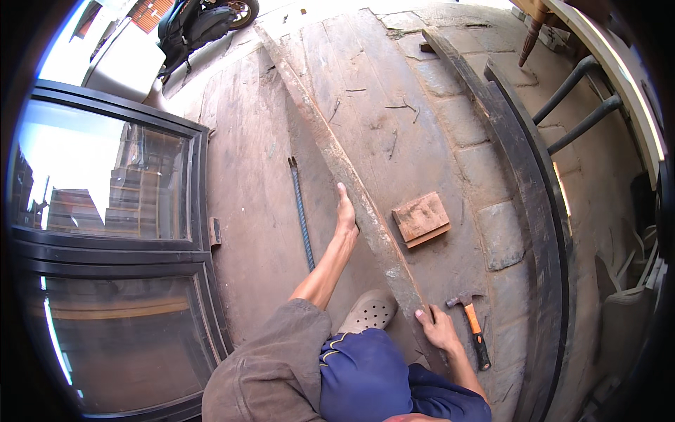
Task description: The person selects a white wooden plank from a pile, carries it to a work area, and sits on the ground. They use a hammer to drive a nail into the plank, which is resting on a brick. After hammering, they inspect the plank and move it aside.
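Note:
A long weathered wooden plank [355,186] runs slantwise from the far left down toward my lap. My left hand [345,212] holds it near mid-length from the left side, thumb up along its edge; the other fingers are hidden behind the wood. Closer to me, my right hand [439,329] grips the near part from the right, thumb laid on top. Just right of that hand, a claw hammer [473,323] with an orange and black handle lies on the ground. A blue twisted pry bar [302,211] lies left of the plank, and a reddish block [422,216] sits to its right.
Dark framed glass panels [200,190] stand along the left. Dark timber beams [524,162] lie lengthwise on the right, near a chair [587,119]. Several bent nails [401,107] are scattered on the ground. A motorbike [200,28] is parked at the far left.

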Demonstrator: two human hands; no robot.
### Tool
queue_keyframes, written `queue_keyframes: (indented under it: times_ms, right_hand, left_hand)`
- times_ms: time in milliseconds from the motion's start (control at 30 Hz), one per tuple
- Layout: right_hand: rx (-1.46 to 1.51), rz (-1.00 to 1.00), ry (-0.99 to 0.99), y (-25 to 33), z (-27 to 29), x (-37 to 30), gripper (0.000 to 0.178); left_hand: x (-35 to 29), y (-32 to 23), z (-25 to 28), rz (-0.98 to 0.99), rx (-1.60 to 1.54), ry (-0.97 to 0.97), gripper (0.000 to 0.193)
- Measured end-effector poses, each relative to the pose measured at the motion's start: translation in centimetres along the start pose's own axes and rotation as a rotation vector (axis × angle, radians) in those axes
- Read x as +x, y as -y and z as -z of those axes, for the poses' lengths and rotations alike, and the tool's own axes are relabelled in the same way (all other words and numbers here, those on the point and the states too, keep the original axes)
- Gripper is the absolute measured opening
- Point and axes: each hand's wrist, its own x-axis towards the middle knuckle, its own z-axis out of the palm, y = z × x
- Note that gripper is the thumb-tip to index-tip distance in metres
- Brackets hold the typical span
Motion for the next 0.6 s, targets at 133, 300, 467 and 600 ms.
queue_keyframes:
  times_ms: [133, 300, 467, 600]
  right_hand:
    - [-0.018, 0.007, 0.037, 1.6, 1.2, 1.6, 0.077]
    - [-0.120, -0.032, -0.019, 4.8, 4.2, 3.6, 0.075]
    - [-0.040, 0.000, -0.042, 4.2, 6.2, 1.4, 0.073]
    - [-0.062, 0.081, -0.170, -3.2, 7.0, -2.2, 0.069]
  left_hand:
    - [3.1, -0.8, -0.7, -0.092, 0.150, -0.053, 0.080]
    - [2.2, -3.0, -6.1, -0.004, 0.017, 0.034, 0.082]
    - [0.6, -2.9, -7.1, -0.016, 0.082, 0.026, 0.087]
    - [-6.7, -0.3, -10.6, 0.055, 0.243, -0.020, 0.097]
